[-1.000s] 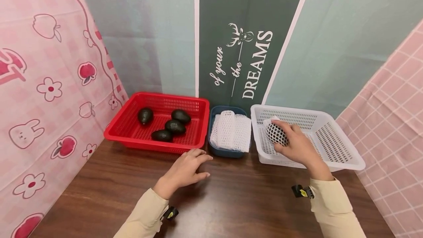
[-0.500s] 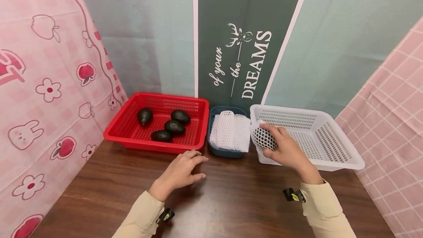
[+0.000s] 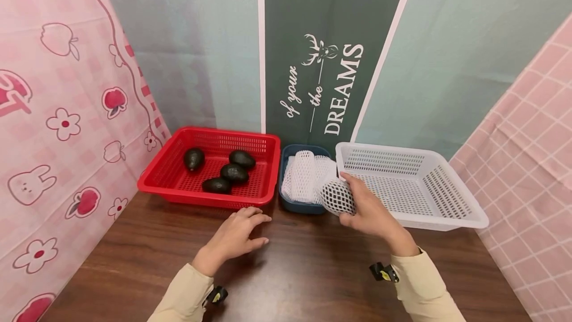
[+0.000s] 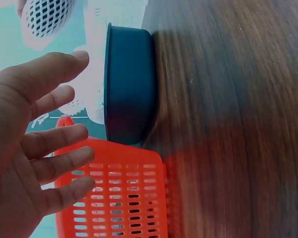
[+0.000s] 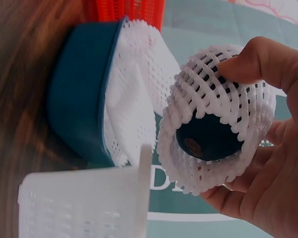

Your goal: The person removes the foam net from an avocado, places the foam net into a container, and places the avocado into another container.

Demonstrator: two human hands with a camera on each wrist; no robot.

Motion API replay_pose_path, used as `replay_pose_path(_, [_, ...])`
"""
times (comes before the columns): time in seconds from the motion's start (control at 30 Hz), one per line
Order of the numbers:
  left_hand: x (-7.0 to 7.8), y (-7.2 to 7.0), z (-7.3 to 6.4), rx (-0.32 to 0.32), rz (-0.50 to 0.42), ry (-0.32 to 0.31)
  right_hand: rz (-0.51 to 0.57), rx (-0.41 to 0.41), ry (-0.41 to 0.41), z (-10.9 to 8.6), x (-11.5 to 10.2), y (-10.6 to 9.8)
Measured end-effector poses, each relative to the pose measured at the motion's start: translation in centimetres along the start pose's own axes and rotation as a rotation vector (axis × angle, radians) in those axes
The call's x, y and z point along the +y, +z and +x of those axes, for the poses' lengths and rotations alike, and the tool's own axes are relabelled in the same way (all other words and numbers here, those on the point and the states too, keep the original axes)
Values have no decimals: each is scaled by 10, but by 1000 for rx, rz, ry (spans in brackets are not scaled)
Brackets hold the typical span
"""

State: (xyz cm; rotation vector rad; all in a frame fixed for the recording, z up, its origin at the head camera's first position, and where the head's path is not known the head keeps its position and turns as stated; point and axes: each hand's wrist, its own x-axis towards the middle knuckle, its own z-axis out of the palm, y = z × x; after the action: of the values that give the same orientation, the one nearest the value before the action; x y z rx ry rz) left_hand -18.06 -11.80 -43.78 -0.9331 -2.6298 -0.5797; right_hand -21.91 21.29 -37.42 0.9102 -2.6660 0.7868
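Observation:
My right hand (image 3: 368,212) grips an avocado (image 5: 208,139) wrapped in a white foam net sleeve (image 5: 218,89). In the head view the wrapped fruit is held up at the gap between the blue bin (image 3: 304,207) and the white basket (image 3: 447,222). One dark end of the avocado shows through the sleeve's opening in the right wrist view. My left hand (image 3: 234,235) holds nothing, its fingers spread and relaxed in front of the red basket (image 3: 205,198). Several spare foam net sleeves (image 3: 301,178) fill the blue bin.
Several bare avocados (image 3: 234,173) lie in the red basket. The three containers stand in a row at the back of the wooden table (image 3: 295,272). Behind them hangs a printed cloth (image 3: 313,24), with pink cloth (image 3: 58,163) at the left side and more at the right.
My right hand has carried the wrapped avocado leftward, from inside the white basket out past its left rim. My left hand has shifted slightly left and down in the view.

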Motion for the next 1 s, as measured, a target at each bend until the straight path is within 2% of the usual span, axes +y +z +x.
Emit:
replay_pose_path(0.13, [-4, 1, -3, -2, 5, -10, 11, -30, 5, 0, -5, 8])
replay_pose_path(0.4, [-14, 2, -12, -4, 11, -43, 20, -71, -45, -2, -13, 29])
replay_pose_path(0.77, [-22, 4, -23, -1, -5, -74, 12, -138, -58, -5, -14, 54])
replay_pose_path(1.0, [-28, 4, -29, 2, -8, -95, 29, -149, -80, -5, -12, 66])
